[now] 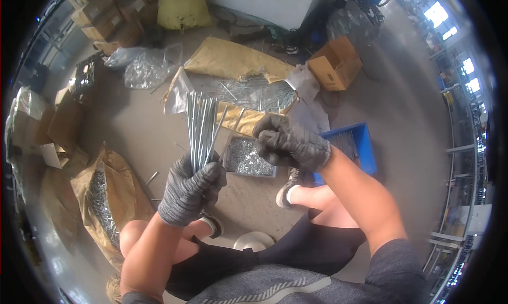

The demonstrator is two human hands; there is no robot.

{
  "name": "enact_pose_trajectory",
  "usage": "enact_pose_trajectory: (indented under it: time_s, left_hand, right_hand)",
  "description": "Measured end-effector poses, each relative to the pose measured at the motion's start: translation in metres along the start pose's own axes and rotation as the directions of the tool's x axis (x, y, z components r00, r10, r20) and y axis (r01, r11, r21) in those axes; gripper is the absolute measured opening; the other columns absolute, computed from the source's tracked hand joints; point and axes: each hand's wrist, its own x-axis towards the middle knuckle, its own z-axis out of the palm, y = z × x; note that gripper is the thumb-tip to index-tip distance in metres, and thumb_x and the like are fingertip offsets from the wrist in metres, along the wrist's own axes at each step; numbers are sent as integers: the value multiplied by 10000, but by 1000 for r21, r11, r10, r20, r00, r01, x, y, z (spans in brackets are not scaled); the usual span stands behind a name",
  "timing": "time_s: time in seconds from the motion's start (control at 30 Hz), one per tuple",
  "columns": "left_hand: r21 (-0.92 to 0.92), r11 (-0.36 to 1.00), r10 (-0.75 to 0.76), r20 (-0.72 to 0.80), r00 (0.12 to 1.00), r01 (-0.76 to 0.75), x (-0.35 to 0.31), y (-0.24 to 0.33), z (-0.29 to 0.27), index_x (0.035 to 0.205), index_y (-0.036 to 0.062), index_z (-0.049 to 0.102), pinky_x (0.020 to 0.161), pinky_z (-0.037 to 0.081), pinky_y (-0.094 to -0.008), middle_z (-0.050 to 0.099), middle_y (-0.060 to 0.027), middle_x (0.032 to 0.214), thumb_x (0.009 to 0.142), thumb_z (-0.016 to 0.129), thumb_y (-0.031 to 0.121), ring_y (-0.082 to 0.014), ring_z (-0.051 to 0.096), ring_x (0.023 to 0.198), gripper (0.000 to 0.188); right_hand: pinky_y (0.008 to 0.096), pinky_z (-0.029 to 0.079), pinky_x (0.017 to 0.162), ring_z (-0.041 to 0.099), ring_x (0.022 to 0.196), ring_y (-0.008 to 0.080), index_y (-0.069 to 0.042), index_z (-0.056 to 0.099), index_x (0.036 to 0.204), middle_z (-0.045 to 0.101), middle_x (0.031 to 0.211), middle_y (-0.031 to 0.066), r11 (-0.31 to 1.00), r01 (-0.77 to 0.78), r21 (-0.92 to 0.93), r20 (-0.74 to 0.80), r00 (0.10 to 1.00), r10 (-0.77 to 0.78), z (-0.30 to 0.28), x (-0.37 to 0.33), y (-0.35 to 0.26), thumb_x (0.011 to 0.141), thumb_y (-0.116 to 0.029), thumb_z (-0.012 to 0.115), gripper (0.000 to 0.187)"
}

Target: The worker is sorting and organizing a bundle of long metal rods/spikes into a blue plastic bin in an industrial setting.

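My left hand, in a grey knit glove, is closed round a bundle of thin metal rods. The rods stand upright in the fist, and a couple lean out to the right. My right hand, gloved alike, has its fingers curled in just right of the bundle; whatever is in them, if anything, cannot be made out. Below and between the hands, a tray of small metal parts sits on the floor. Past it lies a torn paper sack with many loose metal rods showing in its opening.
A blue bin with rods inside stands beside my right forearm. At left lies an opened paper sack of metal pieces. Open cardboard boxes, clear plastic bags and a yellow sack lie farther off. Shelving lines the right side.
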Motion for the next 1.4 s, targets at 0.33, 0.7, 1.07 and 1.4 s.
enact_pose_trajectory:
  time_s: [0.33, 0.7, 1.07, 1.4]
  left_hand:
    - [96, 994, 48, 47, 998, -53, 6, -11, 8, 921, 64, 544, 432, 335, -247, 481, -6, 577, 886, 758, 369, -100, 437, 472, 374]
    - [191, 976, 89, 73, 993, -102, 6, -14, -1, 882, 34, 568, 455, 346, -240, 541, -24, 620, 853, 792, 382, -100, 478, 504, 416]
    - [68, 997, 11, 171, 985, -23, 2, -15, -4, 874, 44, 591, 550, 414, -248, 571, -5, 704, 883, 768, 364, -87, 513, 616, 366]
    - [-136, 989, -25, 179, 983, 50, 5, -21, 8, 939, 90, 531, 443, 342, -280, 470, -15, 621, 881, 760, 357, -124, 444, 491, 356]
  right_hand:
    - [202, 501, 571, 637, 741, 85, -59, 619, 1127, 668, 866, 28, 982, 181, 49, -94, 980, -176, 4, -10, -18, 972, -233, 656, 236]
    - [167, 469, 537, 627, 736, 59, -62, 659, 1090, 662, 863, 4, 980, -44, 196, 10, 999, 42, 15, -19, -32, 965, -276, 671, 248]
    - [188, 520, 635, 632, 770, 59, -31, 692, 1105, 690, 887, 3, 992, 31, 123, -116, 993, -17, 25, -18, -45, 961, -210, 681, 229]
    - [184, 462, 573, 559, 650, 39, -33, 685, 1111, 679, 858, 14, 964, 264, -16, -202, 944, -262, 27, -11, -34, 976, -155, 650, 185]
